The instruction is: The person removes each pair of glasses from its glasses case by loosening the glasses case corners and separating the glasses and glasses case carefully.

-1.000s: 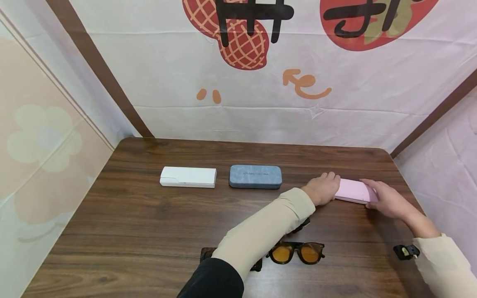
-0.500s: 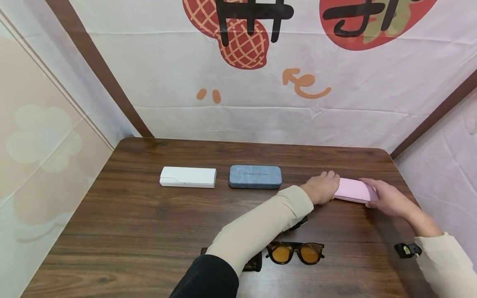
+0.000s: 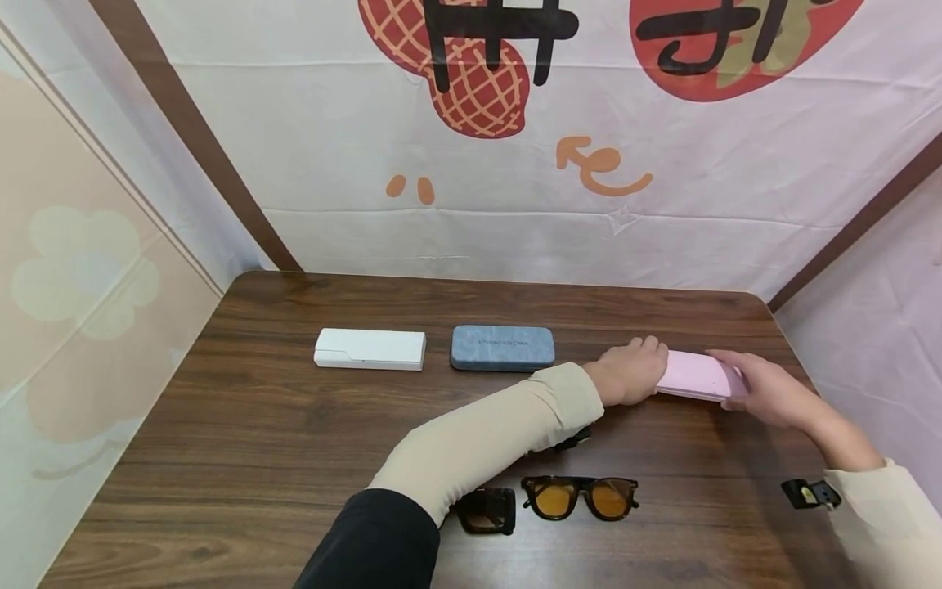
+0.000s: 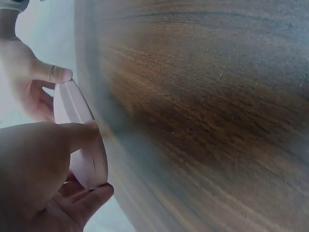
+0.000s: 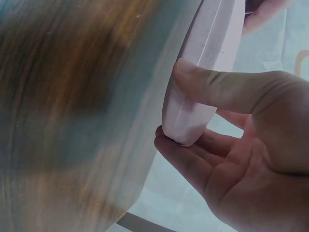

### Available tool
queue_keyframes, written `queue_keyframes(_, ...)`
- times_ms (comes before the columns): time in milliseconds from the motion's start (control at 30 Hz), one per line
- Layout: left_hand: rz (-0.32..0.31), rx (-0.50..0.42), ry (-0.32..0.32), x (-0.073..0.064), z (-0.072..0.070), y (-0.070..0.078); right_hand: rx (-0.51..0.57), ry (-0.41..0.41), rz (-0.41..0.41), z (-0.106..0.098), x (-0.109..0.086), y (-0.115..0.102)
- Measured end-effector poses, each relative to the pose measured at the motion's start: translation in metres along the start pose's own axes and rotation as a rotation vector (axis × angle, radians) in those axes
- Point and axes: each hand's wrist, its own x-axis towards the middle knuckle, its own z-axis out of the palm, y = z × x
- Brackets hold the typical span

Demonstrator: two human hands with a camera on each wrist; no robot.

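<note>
A pink glasses case (image 3: 697,375) lies closed at the right of the table, held at both ends. My left hand (image 3: 634,371) grips its left end, fingers over the top; in the left wrist view the thumb lies along the case's side (image 4: 79,108). At the other end my right hand (image 3: 769,391) pinches it between thumb and fingers. The right wrist view shows that thumb on the long seam side of the case (image 5: 193,92) and fingertips under its rounded end.
A white case (image 3: 370,350) and a blue glasses case (image 3: 503,348) lie in a row to the left. Nearer me are sunglasses with amber lenses (image 3: 581,497) and dark square sunglasses (image 3: 487,511), partly behind the left sleeve. A printed cloth wall (image 3: 471,237) stands behind the table (image 3: 257,458).
My left forearm has swung slightly to the left and lower, uncovering more of the dark sunglasses. Both hands keep their hold on the pink case, which has hardly moved.
</note>
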Motion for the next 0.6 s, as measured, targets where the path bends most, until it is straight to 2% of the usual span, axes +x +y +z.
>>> queue_keyframes(200,0.015,0.006,0.011,-0.009,-0.006,-0.002,-0.001,-0.006,-0.015,-0.005,-0.001,-0.007)
queue_keyframes(600,0.046,0.025,0.017,-0.034,-0.011,-0.003,-0.056,0.026,-0.117,-0.005,-0.005,-0.019)
